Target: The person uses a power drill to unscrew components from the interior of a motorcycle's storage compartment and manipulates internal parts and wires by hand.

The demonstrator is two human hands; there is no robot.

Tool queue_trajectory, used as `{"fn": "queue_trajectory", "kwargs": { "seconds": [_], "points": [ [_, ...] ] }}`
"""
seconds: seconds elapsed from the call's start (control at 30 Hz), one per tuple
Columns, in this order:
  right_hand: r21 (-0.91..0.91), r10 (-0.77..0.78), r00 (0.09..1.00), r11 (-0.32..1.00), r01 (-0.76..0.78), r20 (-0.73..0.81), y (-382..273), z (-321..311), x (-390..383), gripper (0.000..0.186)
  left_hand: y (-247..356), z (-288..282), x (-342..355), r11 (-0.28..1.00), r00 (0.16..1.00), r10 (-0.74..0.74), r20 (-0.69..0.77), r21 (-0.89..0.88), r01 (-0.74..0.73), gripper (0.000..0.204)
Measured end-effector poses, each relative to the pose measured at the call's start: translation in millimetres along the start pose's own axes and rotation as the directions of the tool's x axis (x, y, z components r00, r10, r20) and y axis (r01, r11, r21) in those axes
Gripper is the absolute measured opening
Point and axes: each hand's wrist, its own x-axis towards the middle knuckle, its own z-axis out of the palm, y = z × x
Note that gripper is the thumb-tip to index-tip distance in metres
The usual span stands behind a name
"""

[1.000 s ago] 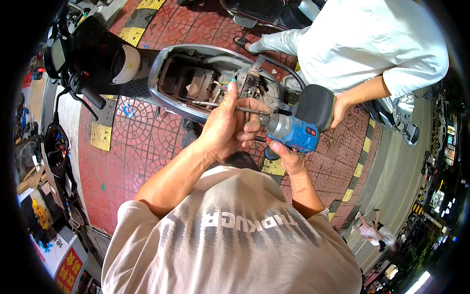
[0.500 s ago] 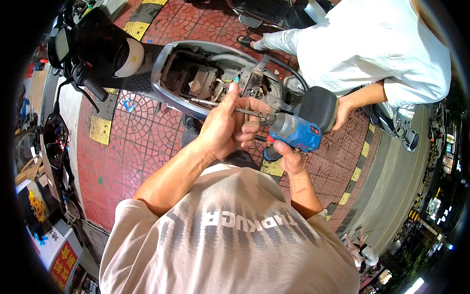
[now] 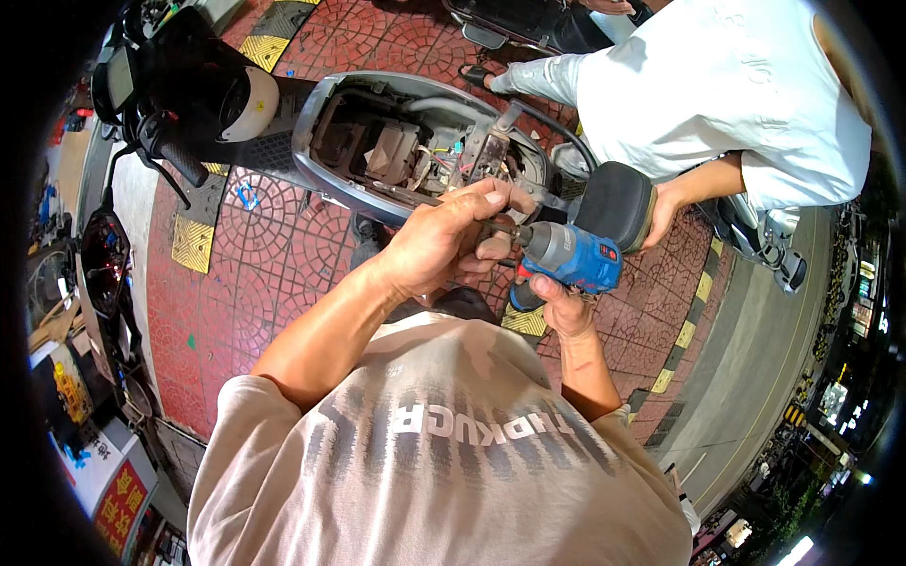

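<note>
My right hand [image 3: 568, 309] grips a blue and grey cordless impact driver [image 3: 578, 257], its nose pointing left. At the nose, the fingers of my left hand [image 3: 436, 243] are closed around a metal driver bit [image 3: 504, 227], most of which they hide. Just beyond both hands lies the opened body of a grey scooter [image 3: 321, 179], with wires [image 3: 442, 160] and brown inner parts exposed. The left hand overlaps the near edge of this body.
A person in a white shirt [image 3: 698, 104] stands at the right, one hand [image 3: 666, 215] on a black padded seat [image 3: 613, 203]. A white helmet [image 3: 253, 106] rests on the scooter's footboard. Red paving [image 3: 255, 311] and a yellow-black kerb strip [image 3: 193, 243] surround it.
My left hand has slid right, closer to the driver's nose, and its raised thumb has come down. The long shaft that stuck out left of the hand no longer shows.
</note>
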Motion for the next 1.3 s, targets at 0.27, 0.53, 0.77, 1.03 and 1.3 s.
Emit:
{"fn": "queue_trajectory", "kwargs": {
  "seconds": [0.27,0.53,0.77,1.03,1.3],
  "points": [
    [-0.056,-0.052,0.997,0.997,0.049,-0.050,8,-1,-4,0.042,-12,1,2,0.999,0.993,-0.032,-0.117,0.011,0.033,0.065],
    [-0.141,-0.071,0.997,0.988,0.065,-0.041,11,-4,-5,0.044,-17,16,3,0.998,0.956,-0.070,-0.285,-0.013,0.069,0.074],
    [-0.094,0.009,0.998,0.996,-0.003,0.066,8,6,-7,0.043,-16,17,-6,0.978,0.971,-0.168,-0.168,-0.149,0.144,0.069],
    [-0.134,-0.036,0.999,0.990,0.037,0.010,9,2,-12,0.041,-18,17,-11,0.965,0.945,-0.205,-0.254,-0.215,0.152,0.066],
    [-0.167,-0.069,0.998,0.984,0.068,-0.002,15,1,-13,0.040,-26,12,-8,0.964,0.912,-0.180,-0.368,-0.250,0.089,0.051]
  ]
}}
